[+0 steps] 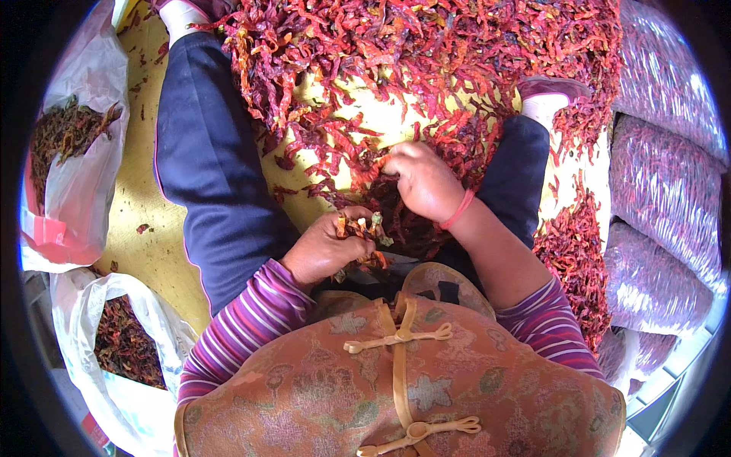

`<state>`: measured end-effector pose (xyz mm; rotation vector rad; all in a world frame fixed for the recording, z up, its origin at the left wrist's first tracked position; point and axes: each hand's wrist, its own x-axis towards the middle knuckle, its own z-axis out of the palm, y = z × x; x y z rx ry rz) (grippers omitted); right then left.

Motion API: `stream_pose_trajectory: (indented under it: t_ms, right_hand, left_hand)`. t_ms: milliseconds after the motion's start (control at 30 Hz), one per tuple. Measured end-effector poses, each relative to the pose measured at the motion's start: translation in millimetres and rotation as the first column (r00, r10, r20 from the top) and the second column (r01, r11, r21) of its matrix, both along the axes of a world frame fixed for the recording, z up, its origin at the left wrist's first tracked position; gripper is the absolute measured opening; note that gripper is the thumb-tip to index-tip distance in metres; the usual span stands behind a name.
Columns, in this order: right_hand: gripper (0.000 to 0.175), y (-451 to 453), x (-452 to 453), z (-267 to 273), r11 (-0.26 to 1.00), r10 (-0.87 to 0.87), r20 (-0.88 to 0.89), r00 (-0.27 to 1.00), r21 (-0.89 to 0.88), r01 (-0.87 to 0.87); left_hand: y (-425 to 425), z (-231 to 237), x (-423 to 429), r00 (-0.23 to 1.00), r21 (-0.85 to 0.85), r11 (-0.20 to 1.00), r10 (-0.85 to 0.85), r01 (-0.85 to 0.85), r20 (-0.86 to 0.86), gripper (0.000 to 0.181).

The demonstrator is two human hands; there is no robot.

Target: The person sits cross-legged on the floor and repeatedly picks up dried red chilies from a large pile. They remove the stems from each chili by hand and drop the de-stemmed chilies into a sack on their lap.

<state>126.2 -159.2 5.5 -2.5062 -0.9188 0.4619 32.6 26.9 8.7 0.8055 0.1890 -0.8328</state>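
My left hand (331, 245) is closed around a small bunch of dried chili peppers (361, 226), their pale and orange stem ends poking up past the thumb. More orange-tinged chilies (374, 260) show just below those fingers. Ahead and to the right, my right hand (427, 181) has its fingers curled, with a red-orange dried chili (379, 163) at the fingertips. Beneath and between the two hands lies a darker, shaded heap of dried chilies (394, 208), in front of my lap. Loose red chilies (342, 145) are scattered over the yellow floor covering (377, 111) between my legs.
A large spread of red chilies (434, 34) covers the far side, and another pile (577, 268) lies right. Filled clear plastic bags (665, 200) are stacked along the right edge. On the left stand two open plastic bags (85, 188) (134, 291) holding darker chilies.
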Motion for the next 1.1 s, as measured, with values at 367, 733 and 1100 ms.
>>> stream_pose_trajectory:
  t_ms: [367,733,1100]
  right_hand:
    - [0.026,27.3,100.2,-49.9,0.917,-0.348,-0.048,0.936,-0.225,0.329]
    - [0.012,-3.9,54.5,-6.5,0.822,-0.393,-0.658,0.643,0.063,0.566]
    - [0.013,9.1,14.0,38.2,0.896,-0.161,-0.793,0.587,0.132,0.424]
  left_hand:
    - [1.5,3.7,7.6,0.992,-0.028,0.993,-0.112,0.111,-0.056,0.023]
    - [-1.4,-0.1,5.6,0.997,0.079,0.994,0.078,-0.075,-0.030,0.027]
    - [-5.1,9.0,8.8,0.969,-0.033,0.970,0.243,-0.241,0.048,0.049]
